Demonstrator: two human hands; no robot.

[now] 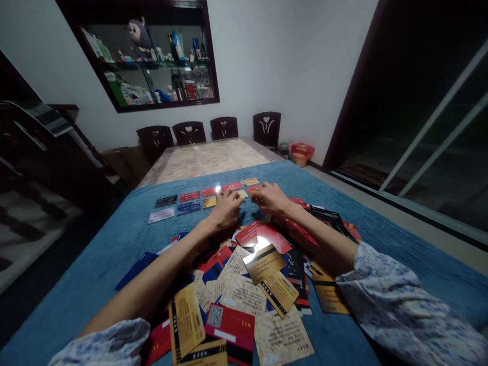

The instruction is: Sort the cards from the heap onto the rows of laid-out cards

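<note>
Cards (265, 263), glossy rectangles on cloth (110, 244)

A blue cloth (102, 249) covers the near part of the desk (217, 154). Two card rows (188, 208) lie mid-frame; a loose card heap (244, 295) spreads across the lower centre.

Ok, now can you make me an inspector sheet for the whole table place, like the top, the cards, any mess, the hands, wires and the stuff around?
Surface: blue cloth over the near part; tan tabletop shows beyond it.
Cards: two rows of cards beyond the forearms, partly hidden by the hands.
Clutter: loose pile of cards, overlapping, in mixed colours.
Left hand: fingers bent at the rows; grip hidden.
Right hand: fingers curled near the rows' right end; grip unclear.
Cables: nothing seen.
Surroundings: dark chairs, wall shelf with a purple toy.
</note>
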